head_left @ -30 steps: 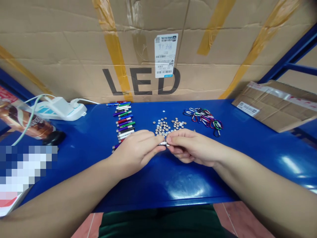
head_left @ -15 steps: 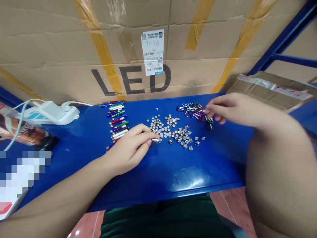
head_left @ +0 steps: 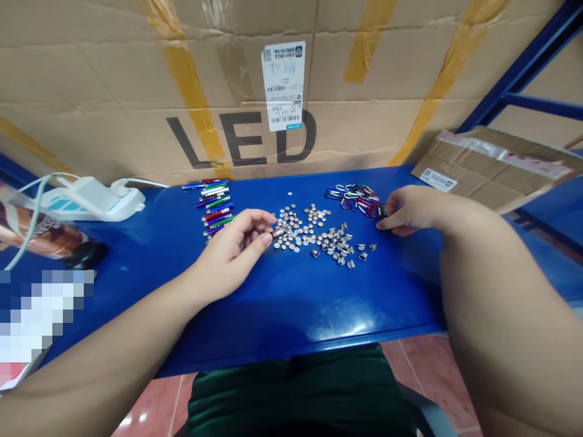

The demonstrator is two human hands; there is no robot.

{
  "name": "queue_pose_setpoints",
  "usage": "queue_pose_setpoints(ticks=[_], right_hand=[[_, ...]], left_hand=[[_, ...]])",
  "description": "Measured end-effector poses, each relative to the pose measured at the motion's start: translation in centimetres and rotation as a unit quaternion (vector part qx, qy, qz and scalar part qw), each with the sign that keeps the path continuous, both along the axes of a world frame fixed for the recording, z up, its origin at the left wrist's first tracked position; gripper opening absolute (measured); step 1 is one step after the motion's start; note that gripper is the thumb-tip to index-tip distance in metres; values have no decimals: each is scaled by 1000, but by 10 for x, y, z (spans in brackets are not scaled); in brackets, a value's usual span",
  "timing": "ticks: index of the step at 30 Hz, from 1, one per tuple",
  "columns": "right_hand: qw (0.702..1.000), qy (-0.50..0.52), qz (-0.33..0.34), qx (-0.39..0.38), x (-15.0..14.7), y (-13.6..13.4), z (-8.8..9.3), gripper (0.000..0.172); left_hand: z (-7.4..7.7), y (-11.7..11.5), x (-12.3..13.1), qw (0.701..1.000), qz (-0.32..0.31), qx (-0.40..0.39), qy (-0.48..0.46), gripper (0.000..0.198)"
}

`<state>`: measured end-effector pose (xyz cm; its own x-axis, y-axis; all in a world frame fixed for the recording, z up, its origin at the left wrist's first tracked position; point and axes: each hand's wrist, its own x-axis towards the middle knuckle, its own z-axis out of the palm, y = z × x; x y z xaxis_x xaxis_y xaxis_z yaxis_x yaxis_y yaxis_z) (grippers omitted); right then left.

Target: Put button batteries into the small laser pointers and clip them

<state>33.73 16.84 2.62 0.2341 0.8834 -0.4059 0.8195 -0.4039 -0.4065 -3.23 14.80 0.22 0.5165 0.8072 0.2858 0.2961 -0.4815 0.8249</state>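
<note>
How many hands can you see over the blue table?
2. The left hand pinches a small silver cylinder above the button cells; the right hand is beside the coloured carabiners. No other hands show.

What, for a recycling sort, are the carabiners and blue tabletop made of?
The carabiners look like coloured anodized aluminium with a metallic sheen, though painted steel is possible. The blue tabletop looks like gloss-painted sheet metal: smooth coat, sharp glare; the paint hides what lies beneath.
</note>
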Motion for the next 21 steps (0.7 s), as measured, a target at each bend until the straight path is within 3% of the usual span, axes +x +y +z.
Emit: queue_pose_setpoints(ticks=[4, 7, 9, 11, 17, 21], right_hand=[[998, 50, 31, 22, 7, -4, 0, 24], [980, 143, 84, 108, 4, -8, 7, 37], [955, 223, 93, 174, -6, -10, 9, 45], [923, 306, 89, 215, -22, -11, 7, 42], [827, 525, 90, 179, -79, -13, -7, 40], [796, 567, 76, 199, -108, -17, -13, 39]], left_hand=[[-2, 1, 3, 992, -22, -97, -84, 47], [-1, 3, 5, 982, -32, -151, -107, 37], [-1, 4, 5, 977, -32, -179, -112, 27], [-2, 5, 5, 973, -28, -194, -124, 28], [-4, 5, 6, 963, -34, -229, -136, 38], [-3, 2, 9, 961, -78, -233, -128, 31]])
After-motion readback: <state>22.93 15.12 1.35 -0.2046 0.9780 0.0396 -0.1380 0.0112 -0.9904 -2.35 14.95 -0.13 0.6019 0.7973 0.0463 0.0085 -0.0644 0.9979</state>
